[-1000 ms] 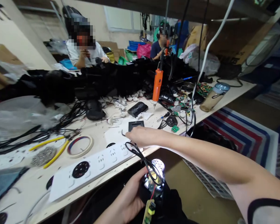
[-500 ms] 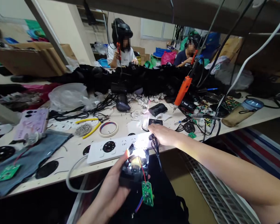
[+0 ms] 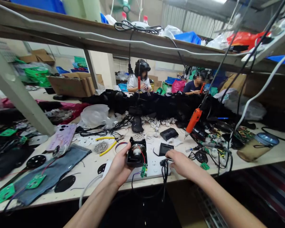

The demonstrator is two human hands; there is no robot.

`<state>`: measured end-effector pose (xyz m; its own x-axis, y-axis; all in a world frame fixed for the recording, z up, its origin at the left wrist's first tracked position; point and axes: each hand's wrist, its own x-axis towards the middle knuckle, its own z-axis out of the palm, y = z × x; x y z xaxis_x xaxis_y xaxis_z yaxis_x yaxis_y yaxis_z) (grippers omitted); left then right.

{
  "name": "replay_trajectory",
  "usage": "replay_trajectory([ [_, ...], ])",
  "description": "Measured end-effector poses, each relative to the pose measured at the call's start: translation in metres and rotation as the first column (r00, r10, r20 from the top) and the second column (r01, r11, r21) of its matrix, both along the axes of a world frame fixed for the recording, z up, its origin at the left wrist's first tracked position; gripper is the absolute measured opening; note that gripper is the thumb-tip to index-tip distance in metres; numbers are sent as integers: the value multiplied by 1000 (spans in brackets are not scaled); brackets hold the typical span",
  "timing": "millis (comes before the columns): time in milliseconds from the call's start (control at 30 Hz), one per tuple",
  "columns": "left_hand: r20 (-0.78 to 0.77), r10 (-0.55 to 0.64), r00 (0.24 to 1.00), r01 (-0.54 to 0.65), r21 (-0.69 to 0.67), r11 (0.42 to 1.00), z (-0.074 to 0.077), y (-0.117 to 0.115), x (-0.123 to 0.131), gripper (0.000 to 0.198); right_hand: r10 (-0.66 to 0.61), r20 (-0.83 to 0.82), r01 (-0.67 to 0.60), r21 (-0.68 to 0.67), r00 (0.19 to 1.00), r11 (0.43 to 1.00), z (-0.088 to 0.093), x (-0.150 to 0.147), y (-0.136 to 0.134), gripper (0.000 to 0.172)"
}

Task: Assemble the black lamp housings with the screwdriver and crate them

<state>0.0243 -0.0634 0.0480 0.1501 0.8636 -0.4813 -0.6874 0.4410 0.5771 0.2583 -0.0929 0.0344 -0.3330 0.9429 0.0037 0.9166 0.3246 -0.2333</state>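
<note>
Light has gone out in the lamp module [image 3: 136, 152] that glowed half a second ago. My left hand [image 3: 120, 167] stays clamped round it, lifted over the table [image 3: 87, 167], with its green circuit board [image 3: 143, 170] dangling on wires. My right hand [image 3: 184, 164] sits at the black plug [image 3: 163, 162] on the white power strip [image 3: 154, 169]; whether it grips, I cannot tell. Power looks cut.
</note>
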Motion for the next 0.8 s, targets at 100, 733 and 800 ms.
replay_trajectory([
  [100, 24, 30, 999, -30, -7, 1000, 1, 12, 6, 18, -124, -390, 200, 159, 913, 967, -4, -11, -25, 14],
  [733, 107, 145, 984, -148, 23, 989, 18, 47, -15, 26, -511, -797, -243, -452, -321, 858, -47, -141, 13, 36],
  [800, 119, 153, 981, -153, -10, 988, 14, 50, -20, 25, -581, -742, -362, -469, -333, 806, -43, -131, 18, 34],
])
